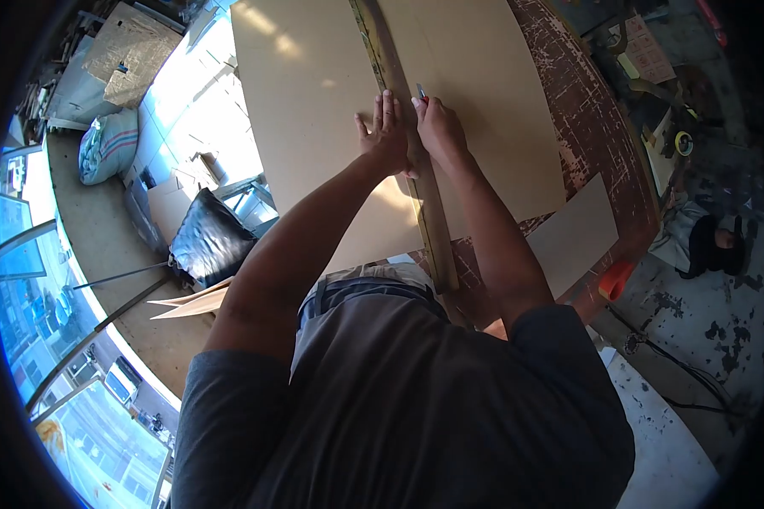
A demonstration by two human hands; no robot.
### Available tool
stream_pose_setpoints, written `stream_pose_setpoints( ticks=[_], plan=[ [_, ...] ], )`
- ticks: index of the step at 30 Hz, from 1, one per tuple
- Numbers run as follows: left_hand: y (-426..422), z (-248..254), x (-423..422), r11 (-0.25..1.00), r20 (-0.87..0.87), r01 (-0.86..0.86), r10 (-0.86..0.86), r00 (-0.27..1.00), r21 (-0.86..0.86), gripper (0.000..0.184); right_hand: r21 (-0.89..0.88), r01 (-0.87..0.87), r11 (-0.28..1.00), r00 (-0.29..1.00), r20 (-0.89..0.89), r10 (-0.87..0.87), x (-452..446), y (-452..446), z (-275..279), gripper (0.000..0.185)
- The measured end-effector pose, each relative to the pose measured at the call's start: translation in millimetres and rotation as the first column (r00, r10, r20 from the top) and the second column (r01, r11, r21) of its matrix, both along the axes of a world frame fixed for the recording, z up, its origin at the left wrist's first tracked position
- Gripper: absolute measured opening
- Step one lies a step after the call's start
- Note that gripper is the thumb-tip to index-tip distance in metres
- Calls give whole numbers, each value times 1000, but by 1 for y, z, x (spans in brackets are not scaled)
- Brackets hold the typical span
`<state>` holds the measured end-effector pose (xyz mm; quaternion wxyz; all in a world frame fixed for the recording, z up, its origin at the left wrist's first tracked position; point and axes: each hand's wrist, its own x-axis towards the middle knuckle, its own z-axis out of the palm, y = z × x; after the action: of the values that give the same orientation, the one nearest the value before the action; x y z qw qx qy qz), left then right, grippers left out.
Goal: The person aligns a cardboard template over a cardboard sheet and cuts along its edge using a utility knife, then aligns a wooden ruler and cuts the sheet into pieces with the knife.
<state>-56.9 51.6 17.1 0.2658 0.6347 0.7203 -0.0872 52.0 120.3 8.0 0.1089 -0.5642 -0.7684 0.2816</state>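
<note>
- The scratched red-brown counter (581,93) shows around 2 o'clock in your view, with an orange ring (615,280) near its edge at 3 o'clock.
- A large tan sheet (501,127) lies at 12 o'clock, crossed by a long strip (435,237) running down to your waist.
- Your left hand (386,140) presses palm down on the strip, fingers spread, gripping nothing.
- Just beside it at 3 o'clock, your right hand (441,131) is curled around a small cutter (422,92), blade pointing roughly to 12.

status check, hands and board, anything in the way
Left hand flat on long, narrow brown straightedge, over large tan flat board. Right hand gripping small red-and-silver cutter. Possible obstruction: left hand, near cutter.
</note>
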Motion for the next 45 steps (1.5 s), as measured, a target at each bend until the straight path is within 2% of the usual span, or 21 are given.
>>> stream_pose_setpoints(
  ticks=[5, 7, 11, 20, 26, 32, 37, 39, 40, 42, 45],
  plan=[
    [0, -7, 1, 1000, -1, -8, 8, 1000, 23, 152, -5, -64, 998, 998, 28, 64, -18, 19, 0, 47],
    [1, -5, 3, 1000, -13, -5, 5, 1000, 7, 148, -73, -64, 995, 993, 96, 71, -19, 22, -1, 48],
    [2, -5, 6, 1000, -21, -18, 18, 1000, 11, 148, -41, -85, 996, 991, 99, 89, -19, 24, -6, 51],
    [3, -7, 6, 998, -3, -63, 63, 998, 31, 144, -125, -136, 983, 987, 72, 146, -25, 29, 4, 51],
    [2, -2, 4, 1000, -18, -28, 28, 999, 12, 146, -122, -121, 985, 985, 105, 134, -10, 14, -7, 49],
    [0, -4, 4, 998, 0, -54, 54, 999, 33, 147, -190, -83, 978, 978, 174, 117, 42, -57, 1, 42],
    [-1, -7, 5, 997, -8, -54, 54, 998, 53, 143, -139, -107, 985, 959, 247, 139, 100, -137, 4, 39],
    [-1, -11, 6, 997, -21, -51, 52, 998, 57, 144, -234, -81, 969, 945, 292, 149, 123, -170, 11, 37],
    [-1, -12, 7, 997, -37, -50, 52, 998, 64, 144, -235, -79, 969, 944, 293, 149, 139, -191, 9, 37],
    [3, -9, 7, 998, -42, -46, 48, 998, 51, 145, -108, -129, 986, 963, 223, 151, 168, -227, 0, 37],
    [1, -7, 7, 999, -54, -37, 39, 998, 27, 146, -156, -101, 983, 952, 273, 141, 177, -243, 15, 37]
  ],
)
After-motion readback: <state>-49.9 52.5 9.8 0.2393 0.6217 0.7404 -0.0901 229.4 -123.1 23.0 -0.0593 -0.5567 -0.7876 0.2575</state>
